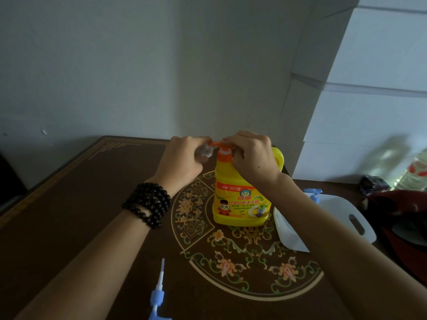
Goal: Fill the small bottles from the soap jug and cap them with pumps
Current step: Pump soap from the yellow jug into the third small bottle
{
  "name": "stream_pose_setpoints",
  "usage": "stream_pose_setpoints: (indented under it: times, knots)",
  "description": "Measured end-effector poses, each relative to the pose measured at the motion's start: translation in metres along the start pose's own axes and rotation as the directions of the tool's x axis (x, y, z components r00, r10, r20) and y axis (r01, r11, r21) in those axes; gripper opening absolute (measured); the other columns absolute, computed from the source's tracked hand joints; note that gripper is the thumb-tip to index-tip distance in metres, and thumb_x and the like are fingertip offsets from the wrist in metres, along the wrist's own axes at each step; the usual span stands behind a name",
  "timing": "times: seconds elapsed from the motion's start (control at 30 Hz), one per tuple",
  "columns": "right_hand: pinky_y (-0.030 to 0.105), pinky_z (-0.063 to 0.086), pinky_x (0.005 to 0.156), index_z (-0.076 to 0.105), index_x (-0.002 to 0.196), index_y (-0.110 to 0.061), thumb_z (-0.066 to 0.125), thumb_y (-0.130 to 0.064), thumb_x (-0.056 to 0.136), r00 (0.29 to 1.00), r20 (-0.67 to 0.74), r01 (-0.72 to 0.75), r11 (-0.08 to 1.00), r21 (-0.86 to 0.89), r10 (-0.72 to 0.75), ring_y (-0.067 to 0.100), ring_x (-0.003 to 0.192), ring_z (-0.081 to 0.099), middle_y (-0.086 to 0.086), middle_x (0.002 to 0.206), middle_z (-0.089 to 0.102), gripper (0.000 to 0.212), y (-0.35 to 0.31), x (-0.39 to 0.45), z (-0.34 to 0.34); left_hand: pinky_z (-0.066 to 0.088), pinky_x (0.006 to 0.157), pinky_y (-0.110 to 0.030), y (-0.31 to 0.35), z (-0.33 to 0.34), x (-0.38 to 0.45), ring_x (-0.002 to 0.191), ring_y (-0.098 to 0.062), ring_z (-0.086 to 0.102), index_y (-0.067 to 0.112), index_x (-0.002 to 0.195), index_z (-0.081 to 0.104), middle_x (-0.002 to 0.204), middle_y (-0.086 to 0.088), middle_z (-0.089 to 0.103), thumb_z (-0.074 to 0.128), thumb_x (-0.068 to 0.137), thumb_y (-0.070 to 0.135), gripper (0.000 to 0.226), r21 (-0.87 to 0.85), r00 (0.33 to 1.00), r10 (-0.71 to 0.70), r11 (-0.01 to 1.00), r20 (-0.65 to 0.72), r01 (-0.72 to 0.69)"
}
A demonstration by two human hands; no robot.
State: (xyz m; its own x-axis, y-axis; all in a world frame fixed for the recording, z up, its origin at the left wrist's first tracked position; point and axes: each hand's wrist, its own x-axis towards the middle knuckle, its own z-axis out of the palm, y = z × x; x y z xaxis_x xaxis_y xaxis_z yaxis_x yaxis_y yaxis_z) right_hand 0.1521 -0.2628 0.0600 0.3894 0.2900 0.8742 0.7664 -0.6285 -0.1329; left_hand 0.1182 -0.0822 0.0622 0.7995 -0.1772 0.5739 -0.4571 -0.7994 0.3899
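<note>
Right hand (251,155) atop soap jug (241,199) pump

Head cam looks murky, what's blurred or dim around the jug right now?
Head view: dim overall; the small bottle in the left hand is smeared, the right hand on the jug pump is sharper; bottle at the right edge is blurred; wide-angle bends walls.

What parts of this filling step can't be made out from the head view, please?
- Small bottle: mostly hidden in the left hand; its fill level is unreadable.
- Jug's pump head: covered by the right hand.
- Blue pump: cut off by the bottom edge.
- Clear bottle at far right: blurred.
</note>
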Motion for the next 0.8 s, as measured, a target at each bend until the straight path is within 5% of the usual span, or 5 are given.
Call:
stream_pose_setpoints:
  times: [0.23,0.33,0.43,0.67,0.8]
  knots:
    - [0.034,0.055,0.059,0.077,0.079,-0.002,0.035,-0.011,0.071,0.996,0.081,0.043,0.999,-0.017,-0.042,0.029,0.068,0.067,0.010,0.076,0.072,0.044,-0.003,0.023,-0.015,0.048,0.079,-0.019,0.008,-0.016,0.009,0.096,-0.019,0.074,0.022,0.106,0.075,0.096,0.002,0.079,0.075,0.085,0.005,0.027,0.011,1.000,0.025,1.000,0.002,-0.025]
    - [0.036,0.056,0.062,0.077,0.083,-0.002,0.042,-0.003,0.074,0.993,0.090,0.083,0.996,-0.018,-0.081,0.029,0.072,0.068,0.011,0.081,0.074,0.037,-0.002,0.023,-0.019,0.039,0.073,-0.003,0.008,-0.016,0.009,0.095,-0.017,0.074,0.022,0.108,0.076,0.096,0.003,0.079,0.075,0.085,0.006,0.029,0.018,1.000,0.012,1.000,-0.009,-0.011]
    - [0.034,0.058,0.068,0.078,0.088,-0.001,0.040,-0.017,0.080,0.998,0.030,0.063,0.998,0.025,-0.064,0.029,0.078,0.072,0.012,0.088,0.076,0.042,-0.001,0.013,-0.017,0.032,0.068,0.004,0.006,-0.012,0.007,0.093,-0.014,0.073,0.020,0.109,0.076,0.096,0.003,0.079,0.075,0.086,0.006,0.028,0.001,1.000,0.000,1.000,-0.030,0.000]
    - [0.029,0.056,0.072,0.079,0.091,-0.005,0.036,-0.009,0.077,1.000,0.028,-0.013,1.000,0.021,0.013,0.024,0.082,0.072,0.008,0.091,0.076,0.045,0.003,-0.005,-0.005,0.058,0.085,-0.029,0.000,0.003,-0.002,0.097,-0.015,0.073,0.023,0.111,0.075,0.100,0.004,0.079,0.077,0.084,0.007,0.032,-0.021,0.999,0.033,0.999,-0.008,-0.033]
    - [0.029,0.056,0.078,0.079,0.095,-0.006,0.036,-0.010,0.080,0.999,0.046,-0.013,1.000,0.010,0.013,0.024,0.088,0.072,0.008,0.096,0.076,0.045,-0.005,-0.007,-0.009,0.057,0.083,-0.027,0.000,0.000,-0.001,0.096,-0.018,0.074,0.022,0.115,0.075,0.101,0.001,0.080,0.078,0.084,0.007,0.034,-0.019,1.000,0.012,1.000,-0.011,-0.012]
